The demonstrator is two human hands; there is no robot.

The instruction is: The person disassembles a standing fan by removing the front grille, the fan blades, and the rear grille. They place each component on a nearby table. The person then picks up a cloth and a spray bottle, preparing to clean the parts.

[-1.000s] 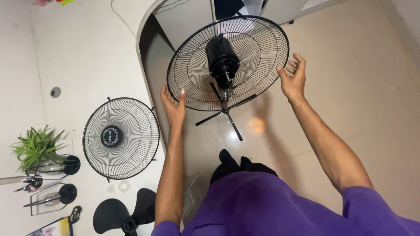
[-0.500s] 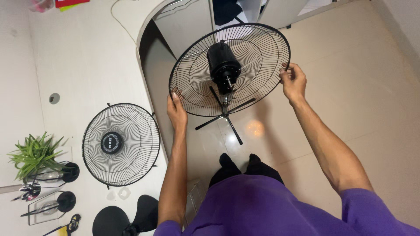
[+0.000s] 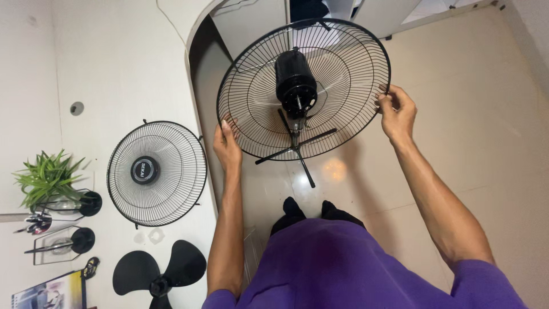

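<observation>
Since the earlier frame our right hand (image 3: 397, 111) has clenched on the rear guard (image 3: 343, 51), left hand (image 3: 227, 146) grasping its rim; front guard (image 3: 157, 173) and blade (image 3: 157, 276) remain unfitted on the bench (image 3: 114, 68).

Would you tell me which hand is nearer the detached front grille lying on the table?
Left. The left hand grips the rear guard's rim beside the front grille; the right hand holds the opposite rim.

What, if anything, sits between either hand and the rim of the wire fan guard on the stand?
Nothing visible does. The left hand and the right hand are both already on the rim of the rear fan guard, at opposite sides. The motor sits at the guard's centre, away from both hands.
</observation>
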